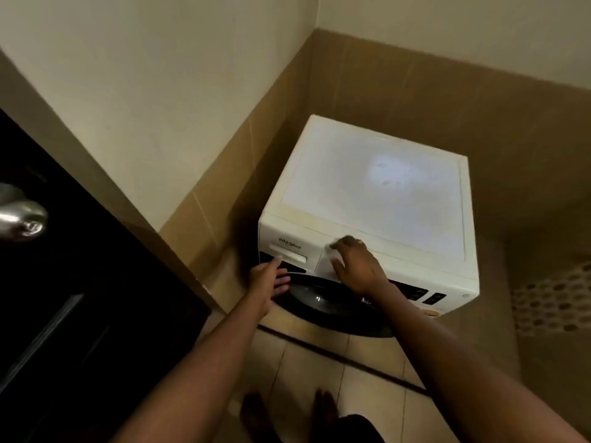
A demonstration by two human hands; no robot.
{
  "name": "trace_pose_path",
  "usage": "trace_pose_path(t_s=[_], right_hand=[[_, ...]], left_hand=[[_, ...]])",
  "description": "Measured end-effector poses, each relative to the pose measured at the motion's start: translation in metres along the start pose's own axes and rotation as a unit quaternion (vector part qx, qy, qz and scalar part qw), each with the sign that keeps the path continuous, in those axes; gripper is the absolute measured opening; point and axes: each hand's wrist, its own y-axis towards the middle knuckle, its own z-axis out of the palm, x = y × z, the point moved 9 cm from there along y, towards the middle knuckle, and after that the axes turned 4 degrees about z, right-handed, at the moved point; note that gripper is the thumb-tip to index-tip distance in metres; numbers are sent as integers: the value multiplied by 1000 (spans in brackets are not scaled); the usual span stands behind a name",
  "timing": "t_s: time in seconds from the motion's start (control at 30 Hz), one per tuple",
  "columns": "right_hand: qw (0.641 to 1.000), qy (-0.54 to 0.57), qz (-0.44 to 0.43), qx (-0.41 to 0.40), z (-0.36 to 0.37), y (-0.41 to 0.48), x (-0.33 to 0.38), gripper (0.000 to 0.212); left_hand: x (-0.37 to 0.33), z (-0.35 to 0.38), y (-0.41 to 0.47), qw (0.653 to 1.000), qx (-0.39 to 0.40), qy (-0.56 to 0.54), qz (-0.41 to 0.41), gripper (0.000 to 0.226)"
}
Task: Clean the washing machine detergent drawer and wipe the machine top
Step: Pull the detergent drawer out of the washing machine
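Observation:
The white front-loading washing machine (377,187) stands in the corner, its flat top bare and dull with a pale smudge. The detergent drawer (287,251) sits shut at the left of the front panel, under the brand name. My left hand (270,279) reaches up to it with straight fingers, the forefinger tip touching the left end of the drawer's handle recess. My right hand (356,263) lies on the front panel just right of the drawer, its fingers curled round a small white cloth (335,259) that shows blurred between them.
The dark round door (319,298) bulges below the panel. A dark wooden door with a metal knob (22,219) stands at the left. Tiled walls close in behind and beside the machine. My feet (287,414) are on the tiled floor in front.

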Motion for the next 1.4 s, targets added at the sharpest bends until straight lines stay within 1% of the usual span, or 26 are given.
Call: trace_pose_path(t_s=[0.1, 0.2, 0.27, 0.37, 0.4, 0.5, 0.63, 0.77, 0.9, 1.0, 1.2, 1.27, 1.3, 1.33, 1.37, 1.4], right_hand=[[999, -30, 16, 9, 3, 36, 1, 46], [997, -60, 25, 46, 13, 51, -1, 44], [997, -58, 29, 37, 13, 54, -10, 48], [999, -39, 19, 30, 10, 60, -20, 58], [999, -40, 12, 30, 8, 61, -21, 59], [998, -41, 5, 37, 8, 66, -23, 57], [999, -27, 14, 28, 13, 67, -26, 58], [999, -11, 25, 21, 16, 64, -25, 61], [999, -16, 36, 29, 18, 62, -21, 66], [998, -21, 47, 28, 19, 61, -20, 68], [997, -54, 42, 34, 24, 61, -18, 67], [998, -42, 40, 19, 25, 57, -17, 60], [999, -10, 48, -4, 24, 51, -17, 53], [996, 37, 68, -43, 23, 43, -18, 45], [986, 94, 98, -97, 21, 31, -19, 36], [966, 144, 150, -153, 21, 17, -21, 25]], left_hand=[[-8, 22, 19, 997, 12, -80, -12, 50], [-10, 35, 37, 992, -3, -126, -15, 56], [-9, 44, 50, 990, -10, -136, -31, 54], [-9, 59, 65, 986, -5, -160, -46, 38], [-10, 63, 68, 985, -6, -168, -49, 38], [-7, 61, 78, 984, -17, -172, -44, 45], [0, 55, 74, 986, 5, -163, -20, 52], [20, 35, 51, 985, 21, -167, -38, 48], [42, 5, 24, 987, 37, -148, -54, 53], [62, -17, 3, 987, 23, -145, -63, 47], [63, -16, -9, 986, 40, -151, -58, 46], [63, -16, -8, 985, 44, -153, -61, 50], [64, -16, -7, 985, 48, -153, -61, 50], [65, -16, -5, 985, 52, -152, -58, 48], [65, -16, -5, 985, 54, -152, -55, 46], [64, -17, -5, 985, 55, -153, -55, 45]])
